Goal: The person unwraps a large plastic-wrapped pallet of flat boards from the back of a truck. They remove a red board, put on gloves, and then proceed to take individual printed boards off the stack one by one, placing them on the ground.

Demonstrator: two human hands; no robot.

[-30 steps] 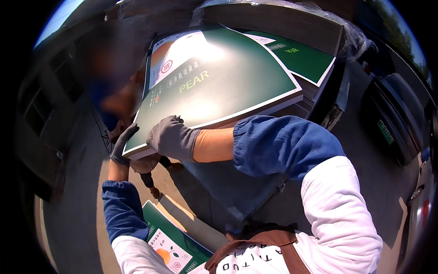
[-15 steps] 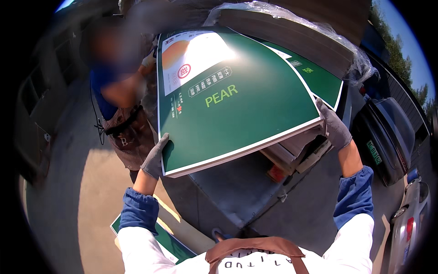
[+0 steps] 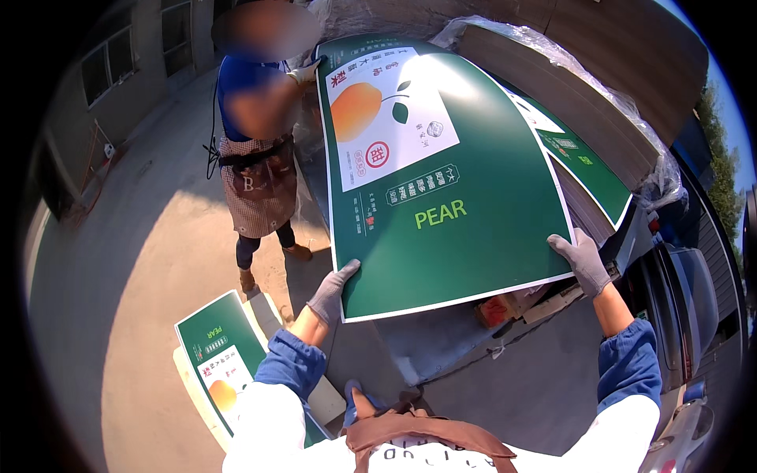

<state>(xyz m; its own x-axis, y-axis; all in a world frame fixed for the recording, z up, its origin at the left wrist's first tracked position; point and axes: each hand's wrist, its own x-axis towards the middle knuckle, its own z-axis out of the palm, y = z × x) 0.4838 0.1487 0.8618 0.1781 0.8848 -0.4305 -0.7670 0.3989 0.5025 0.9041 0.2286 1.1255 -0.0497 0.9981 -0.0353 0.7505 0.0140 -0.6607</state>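
Note:
A large green cardboard sheet [image 3: 497,205] with a white border and a printed pear stretches out in front of me. My left hand [image 3: 330,293], in a grey glove, grips its near left corner with the thumb on top. At the near right corner my right hand [image 3: 583,262], gloved the same way, is closed on the edge, thumb over the print. The fingers beneath the sheet are hidden. A co-worker's gloved hand [image 3: 303,73] is at the far left corner. Under the sheet's right side lies another green printed sheet [image 3: 603,177] on a stack.
The co-worker [image 3: 260,185], in a checked apron, stands at the far left. Clear plastic wrap [image 3: 643,130] hangs over a brown stack behind. Low on the left, more green printed sheets [image 3: 248,335] lie on a pale support. Cars [image 3: 682,307] are parked at the right.
The sheet's near edge has come lower and its printed face shows more fully. Both my hands keep hold of its corners. My view has shifted left, showing more of the co-worker and the low pile.

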